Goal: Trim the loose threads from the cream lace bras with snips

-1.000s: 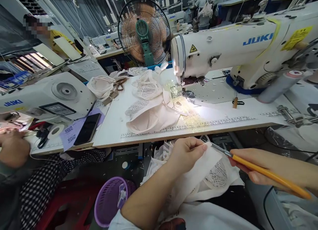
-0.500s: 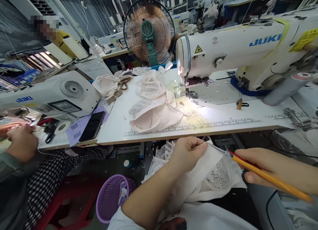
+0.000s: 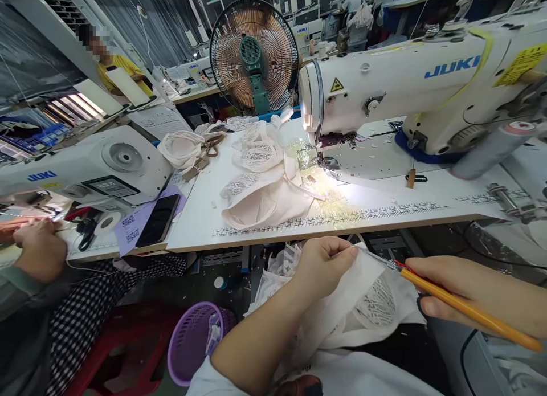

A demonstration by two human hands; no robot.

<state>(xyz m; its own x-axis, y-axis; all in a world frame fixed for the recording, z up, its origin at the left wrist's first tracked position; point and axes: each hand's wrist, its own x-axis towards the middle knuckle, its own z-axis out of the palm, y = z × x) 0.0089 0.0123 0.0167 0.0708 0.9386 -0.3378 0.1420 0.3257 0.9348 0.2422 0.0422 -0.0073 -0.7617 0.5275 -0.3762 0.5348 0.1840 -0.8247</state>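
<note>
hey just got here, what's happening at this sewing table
Someone's left hand pinches the edge of a pale garment below the front of the table. The right hand holds an orange-handled tool, its metal end at the cloth near the left fingers. More pale garments lie on the table, left of the large sewing machine. Off to the left, another person's hand is at a second machine.
</note>
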